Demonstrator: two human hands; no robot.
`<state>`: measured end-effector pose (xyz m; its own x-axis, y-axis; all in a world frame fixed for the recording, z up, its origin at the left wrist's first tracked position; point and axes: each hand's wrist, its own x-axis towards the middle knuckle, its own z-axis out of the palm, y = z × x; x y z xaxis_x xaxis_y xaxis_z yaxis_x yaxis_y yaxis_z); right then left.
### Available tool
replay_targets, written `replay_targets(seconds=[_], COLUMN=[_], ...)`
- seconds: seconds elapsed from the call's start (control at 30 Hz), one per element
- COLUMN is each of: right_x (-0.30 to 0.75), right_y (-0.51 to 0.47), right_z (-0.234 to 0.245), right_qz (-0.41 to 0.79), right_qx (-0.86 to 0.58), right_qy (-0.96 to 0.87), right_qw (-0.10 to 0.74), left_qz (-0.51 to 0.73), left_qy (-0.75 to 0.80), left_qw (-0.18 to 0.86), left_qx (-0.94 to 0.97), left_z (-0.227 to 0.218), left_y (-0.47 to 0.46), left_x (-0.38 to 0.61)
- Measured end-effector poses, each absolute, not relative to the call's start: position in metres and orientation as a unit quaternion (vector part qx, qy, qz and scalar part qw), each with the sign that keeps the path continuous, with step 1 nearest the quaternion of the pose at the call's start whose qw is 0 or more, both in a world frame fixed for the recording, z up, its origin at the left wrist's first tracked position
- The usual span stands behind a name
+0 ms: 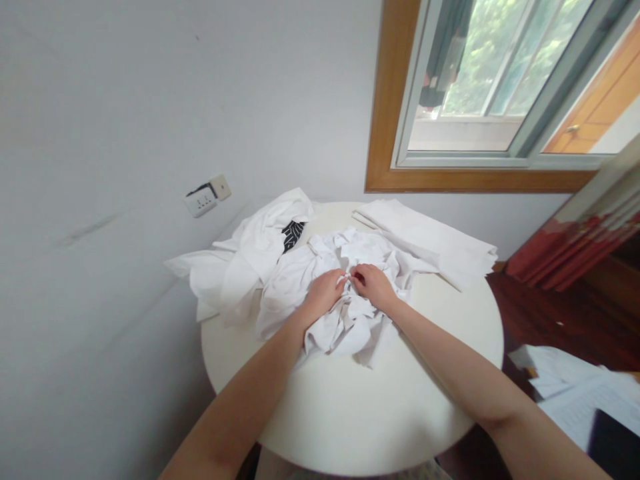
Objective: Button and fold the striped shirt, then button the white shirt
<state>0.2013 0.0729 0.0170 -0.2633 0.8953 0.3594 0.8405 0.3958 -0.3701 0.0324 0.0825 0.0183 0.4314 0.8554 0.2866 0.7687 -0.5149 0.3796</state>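
Note:
A crumpled white garment [345, 333] lies bunched up in the middle of the round white table [350, 420]. My left hand [326, 292] and my right hand [373, 285] meet over it, fingertips almost touching. Each hand is closed in a pinch on a small fold of the fabric between them. The exact part they hold is too small to make out. Left of the hands, a loose heap of white cloth [250, 253] hangs over the table's edge, with a black-and-white patterned piece [293, 235] showing beside it.
A folded white cloth [425, 237] lies at the table's back right. Behind the table are a wall with a socket [201, 201] and a wood-framed window [393, 177]. A red and cream curtain [565, 240] hangs at right; papers [575, 393] and a dark flat object [615, 443] lie below.

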Motion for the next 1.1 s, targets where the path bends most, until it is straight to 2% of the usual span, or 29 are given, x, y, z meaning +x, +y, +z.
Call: replay_targets(seconds=[0.33,0.53,0.73,0.93,1.1], right_x=[0.206,0.206,0.204,0.206,0.206], right_y=[0.072,0.071,0.076,0.081,0.08], right_z=[0.02,0.02,0.012,0.008,0.013], right_qz=[0.11,0.131,0.136,0.207,0.237], right_qx=[-0.461,-0.449,-0.481,-0.49,-0.467], right_qy=[-0.831,-0.824,-0.789,-0.743,-0.749], right_qw=[0.291,0.321,0.356,0.406,0.406], left_qz=[0.254,0.303,0.29,0.327,0.292], left_qy=[0.498,0.455,0.44,0.432,0.441], left_qw=[0.133,0.205,0.289,0.201,0.103], left_qx=[0.819,0.812,0.799,0.816,0.842], left_z=[0.01,0.004,0.011,0.017,0.017], left_y=[0.093,0.105,0.104,0.096,0.088], left_x=[0.028,0.02,0.015,0.018,0.021])
